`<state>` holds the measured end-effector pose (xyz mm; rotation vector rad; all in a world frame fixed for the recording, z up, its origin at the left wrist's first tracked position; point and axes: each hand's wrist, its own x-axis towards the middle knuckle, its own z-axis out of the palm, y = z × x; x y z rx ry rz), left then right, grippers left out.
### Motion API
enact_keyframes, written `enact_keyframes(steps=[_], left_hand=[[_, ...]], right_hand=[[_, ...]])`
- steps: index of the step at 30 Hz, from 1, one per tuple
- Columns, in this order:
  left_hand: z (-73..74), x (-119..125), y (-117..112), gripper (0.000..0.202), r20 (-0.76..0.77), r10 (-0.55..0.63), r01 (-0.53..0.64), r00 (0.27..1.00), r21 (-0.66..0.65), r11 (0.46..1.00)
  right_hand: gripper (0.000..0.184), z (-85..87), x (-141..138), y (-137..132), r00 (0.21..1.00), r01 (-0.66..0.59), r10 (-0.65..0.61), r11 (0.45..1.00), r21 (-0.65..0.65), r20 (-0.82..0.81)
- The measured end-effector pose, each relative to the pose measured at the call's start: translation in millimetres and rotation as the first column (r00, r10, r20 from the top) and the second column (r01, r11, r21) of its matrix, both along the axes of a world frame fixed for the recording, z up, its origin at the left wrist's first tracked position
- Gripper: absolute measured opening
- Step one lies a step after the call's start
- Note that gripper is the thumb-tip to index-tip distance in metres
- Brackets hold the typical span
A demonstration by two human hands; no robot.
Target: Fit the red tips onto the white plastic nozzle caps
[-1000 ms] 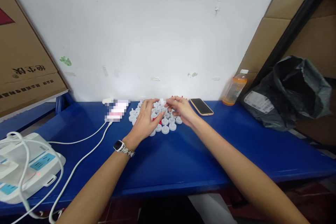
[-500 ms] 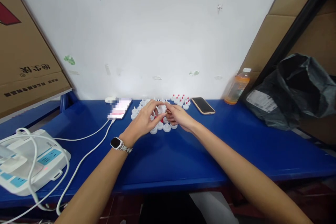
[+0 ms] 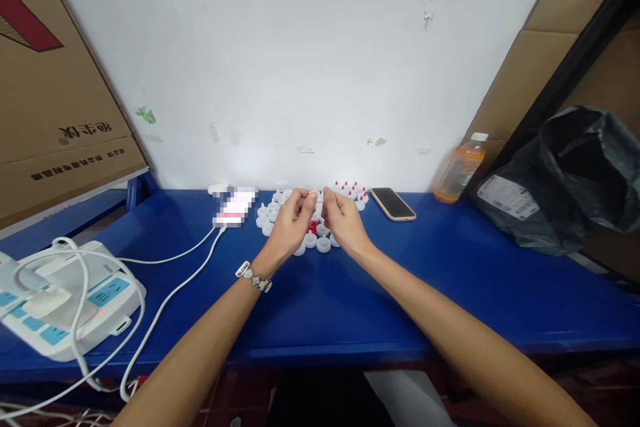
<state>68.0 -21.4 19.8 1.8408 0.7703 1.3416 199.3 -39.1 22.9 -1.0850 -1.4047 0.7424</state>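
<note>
My left hand [image 3: 294, 219] is closed, fingers curled and thumb pressed to the index finger. Just right of it, my right hand [image 3: 344, 219] is also closed in a pinch, its fingertips close to the left thumb. What either hand holds, if anything, is hidden or too small to name. Under and around both hands, several white nozzle caps [image 3: 323, 244] lie on the blue table [image 3: 340, 307]. A small heap of red tips [image 3: 313, 227] shows between the hands. Behind my right hand stands a group of white caps with red tips [image 3: 361, 200].
A black-screened phone [image 3: 393, 204] lies right of the caps; another phone [image 3: 236, 207] with a lit, blurred screen lies left. Further out are an orange drink bottle [image 3: 460, 168], a dark plastic bag [image 3: 545, 180], a white power strip [image 3: 75, 300] with cables, and a cardboard box [image 3: 65, 93].
My left hand has turned and its fingers have curled in from a wider arch. My right hand has turned slightly, fingertips now upward. The whole view has shifted a little.
</note>
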Motion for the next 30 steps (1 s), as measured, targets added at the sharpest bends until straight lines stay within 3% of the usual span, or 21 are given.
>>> enact_keyframes(steps=[2, 4, 6, 8, 10, 12, 14, 16, 18, 20, 22, 24, 27, 30], left_hand=[[-1.3, 5.0, 2.6, 0.042, 0.112, -0.036, 0.053, 0.993, -0.149, 0.988], [-1.4, 6.6, 4.5, 0.049, 0.168, -0.052, 0.102, 0.984, -0.300, 0.948], [-0.2, 4.7, 4.8, 0.054, 0.172, -0.056, 0.124, 0.984, -0.417, 0.900], [2.4, -0.8, 3.2, 0.056, 0.096, -0.042, 0.079, 0.994, -0.431, 0.899], [5.8, -9.4, 0.3, 0.052, -0.041, -0.005, -0.006, 0.999, -0.276, 0.961], [8.6, -18.8, -2.5, 0.040, -0.180, 0.020, -0.024, 0.984, -0.023, 0.999], [9.9, -25.2, -4.3, 0.035, -0.282, 0.012, 0.034, 0.959, 0.157, 0.987], [9.3, -25.0, -4.4, 0.034, -0.302, -0.002, 0.066, 0.953, 0.204, 0.977], [7.3, -18.1, -3.3, 0.031, -0.195, -0.024, 0.049, 0.981, 0.128, 0.991], [5.2, -7.7, -2.1, 0.034, 0.003, -0.071, 0.071, 0.997, -0.089, 0.994], [4.5, 0.9, -1.3, 0.044, 0.159, -0.089, 0.138, 0.983, -0.328, 0.935], [6.1, 3.0, -0.5, 0.051, 0.209, -0.075, 0.171, 0.975, -0.491, 0.855], [10.9, -9.3, 4.6, 0.052, 0.197, 0.001, 0.121, 0.980, -0.604, 0.788], [13.2, -32.0, 15.6, 0.050, 0.209, 0.094, 0.054, 0.973, -0.608, 0.792]], right_hand=[[0.048, -1.3, -1.5, -1.7, 0.976, 0.119, -0.148, 0.977, 0.178, 0.161], [0.044, -1.3, -1.9, -3.9, 0.933, 0.144, -0.234, 0.939, 0.312, 0.274], [0.041, -1.0, -1.9, -5.2, 0.902, 0.110, -0.254, 0.917, 0.384, 0.348], [0.042, -1.2, -2.3, -5.1, 0.900, 0.090, -0.239, 0.920, 0.380, 0.364], [0.045, -1.9, -3.0, -3.8, 0.941, 0.080, -0.159, 0.962, 0.261, 0.297], [0.048, -2.7, -3.8, -2.1, 0.991, -0.010, 0.005, 0.999, 0.035, 0.131], [0.049, -3.2, -4.3, -0.8, 0.983, -0.171, 0.157, 0.971, -0.164, -0.095], [0.050, -3.4, -4.7, -0.5, 0.949, -0.259, 0.205, 0.939, -0.227, -0.238], [0.051, -3.4, -5.5, -1.4, 0.963, -0.194, 0.154, 0.966, -0.173, -0.221], [0.050, -3.4, -6.6, -3.3, 0.996, -0.043, 0.039, 0.998, -0.054, -0.079], [0.046, -3.4, -7.6, -5.5, 0.991, 0.076, -0.083, 0.995, 0.069, 0.104], [0.040, -3.2, -7.3, -6.9, 0.953, 0.098, -0.142, 0.980, 0.173, 0.268], [0.032, -2.1, -1.6, -6.4, 0.881, 0.057, -0.195, 0.948, 0.313, 0.432], [0.026, -1.2, 8.7, -3.0, 0.828, 0.081, -0.277, 0.919, 0.386, 0.487]])
